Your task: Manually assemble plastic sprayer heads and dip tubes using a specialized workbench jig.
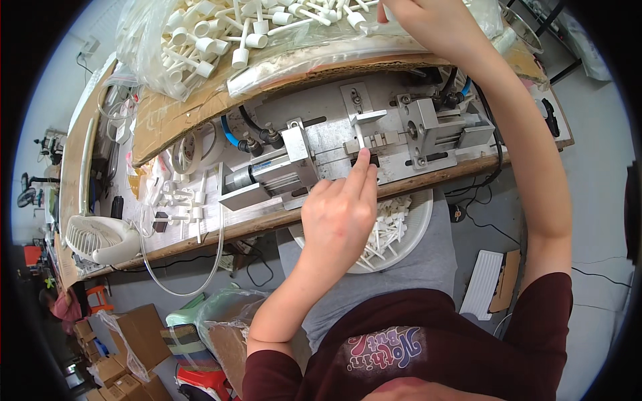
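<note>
My left hand (340,212) is over the front of a metal fixture (378,142), index finger stretched out and the other fingers partly bent. Its fingertip touches the lower end of a small white plastic stick (360,134) that stands in the fixture. My right hand (421,21) reaches to the far side, beside a heap of white plastic sticks with ribbed round caps (251,39). The upper edge of the picture cuts off most of its fingers, so its grip and anything in it are hidden.
Metal cylinder units flank the fixture, left (271,175) and right (455,130), with hoses attached. A cardboard sheet (180,123) overhangs the bench. A white basin (422,224) of small white pieces sits on my lap. A small white fan (100,237) stands at the left.
</note>
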The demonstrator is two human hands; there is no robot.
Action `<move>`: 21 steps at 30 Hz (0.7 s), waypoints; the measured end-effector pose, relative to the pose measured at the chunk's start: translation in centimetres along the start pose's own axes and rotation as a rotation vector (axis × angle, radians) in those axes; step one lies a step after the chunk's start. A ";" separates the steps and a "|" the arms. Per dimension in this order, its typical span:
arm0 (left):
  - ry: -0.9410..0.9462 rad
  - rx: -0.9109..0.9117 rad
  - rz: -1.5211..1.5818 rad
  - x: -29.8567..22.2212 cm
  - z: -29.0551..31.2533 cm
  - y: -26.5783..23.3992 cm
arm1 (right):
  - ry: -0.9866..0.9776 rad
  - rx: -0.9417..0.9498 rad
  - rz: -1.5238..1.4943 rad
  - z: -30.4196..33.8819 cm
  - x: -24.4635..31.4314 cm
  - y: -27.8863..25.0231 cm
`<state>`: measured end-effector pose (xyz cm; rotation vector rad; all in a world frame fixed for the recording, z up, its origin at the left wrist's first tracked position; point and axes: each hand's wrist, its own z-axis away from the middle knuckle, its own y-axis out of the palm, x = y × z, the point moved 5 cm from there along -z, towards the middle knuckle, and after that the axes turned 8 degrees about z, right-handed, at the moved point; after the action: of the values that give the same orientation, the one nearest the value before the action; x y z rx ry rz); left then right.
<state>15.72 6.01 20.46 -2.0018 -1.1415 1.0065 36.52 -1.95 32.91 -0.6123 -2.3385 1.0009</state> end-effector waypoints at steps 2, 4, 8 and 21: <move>0.005 -0.001 0.044 0.3 -0.5 -0.2 | 0.061 0.080 -0.070 2.5 -0.9 0.6; -0.015 -0.009 0.040 0.3 -0.3 0.0 | 0.137 0.159 -0.281 4.6 -0.4 0.8; -0.025 -0.028 0.031 0.4 -0.1 0.1 | 0.405 0.180 -0.689 10.3 2.6 1.4; -0.111 -0.177 0.649 -0.8 1.3 -1.1 | 0.625 0.330 -0.911 20.3 4.9 5.5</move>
<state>13.91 5.95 20.90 -2.5634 -0.6458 1.3779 21.39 -6.26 18.13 0.2560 -1.5490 0.6002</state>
